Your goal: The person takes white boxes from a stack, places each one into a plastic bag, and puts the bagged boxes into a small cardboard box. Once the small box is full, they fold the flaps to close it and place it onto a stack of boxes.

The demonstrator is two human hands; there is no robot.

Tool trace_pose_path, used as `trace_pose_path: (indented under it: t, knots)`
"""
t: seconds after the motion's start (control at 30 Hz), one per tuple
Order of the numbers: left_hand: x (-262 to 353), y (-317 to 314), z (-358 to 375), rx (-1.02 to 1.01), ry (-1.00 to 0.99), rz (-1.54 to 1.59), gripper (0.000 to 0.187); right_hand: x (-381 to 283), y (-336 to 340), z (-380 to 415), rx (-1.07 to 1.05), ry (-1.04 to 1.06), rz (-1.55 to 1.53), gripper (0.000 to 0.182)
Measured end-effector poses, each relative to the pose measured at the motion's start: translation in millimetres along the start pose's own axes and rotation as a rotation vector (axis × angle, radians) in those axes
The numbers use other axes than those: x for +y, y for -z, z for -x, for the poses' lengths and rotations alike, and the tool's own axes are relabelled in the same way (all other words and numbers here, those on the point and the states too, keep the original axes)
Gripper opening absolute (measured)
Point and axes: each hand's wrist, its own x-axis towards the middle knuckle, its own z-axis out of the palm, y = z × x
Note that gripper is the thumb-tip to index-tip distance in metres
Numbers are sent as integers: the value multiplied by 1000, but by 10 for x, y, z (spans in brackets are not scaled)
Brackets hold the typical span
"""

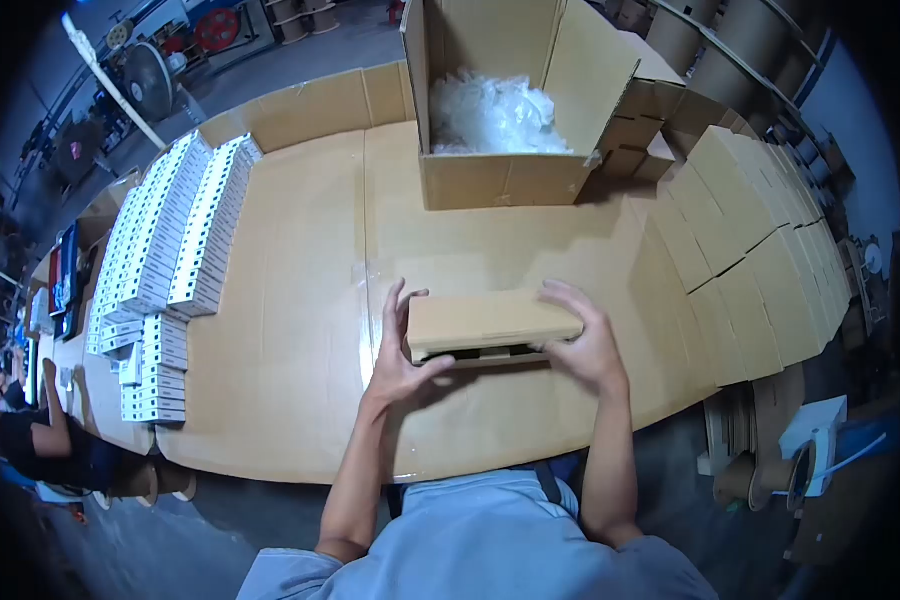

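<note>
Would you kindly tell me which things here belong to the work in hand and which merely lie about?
In hand: small brown box, left hand, right hand.
Lying about: open carton of plastic bags, white boxes, stacked brown boxes.

A cardboard-covered counter is filling the middle of a dim workshop. Rows of white boxes are lying along its left side, and stacked brown cartons are lining its right. An open carton of clear plastic bags is standing at the far edge. Grey floor and cable reels are showing beyond.
</note>
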Motion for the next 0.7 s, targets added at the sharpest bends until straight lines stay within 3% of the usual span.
trace_pose_path:
  t: [0.1,0.13,0.23,0.33,0.4,0.43,0.47,0.6,0.7]
  knots:
    - [-163,-11,50,95,-94,0,112,183,-57,-185,146,-304,-606,47]
    - [-218,-15,97,153,-81,-106,100,138,-96,-251,211,-313,-511,32]
    - [-254,-22,92,130,-98,-117,87,220,-290,-391,301,-457,-328,29]
    - [-75,45,18,-3,2,-275,77,262,-378,-378,355,-460,-136,43]
    - [122,6,-26,28,40,-282,76,103,-333,-377,373,-512,-98,55]
    - [230,-20,-19,41,65,-286,75,101,-343,-328,393,-444,-96,57]
    - [322,-49,-38,48,190,-320,87,103,-344,-303,419,-369,-94,58]
    - [476,-192,-47,128,50,-596,98,-230,-174,-80,295,-137,139,57]
    - [540,-344,-24,146,1,-670,99,-360,-232,86,191,-214,248,63]
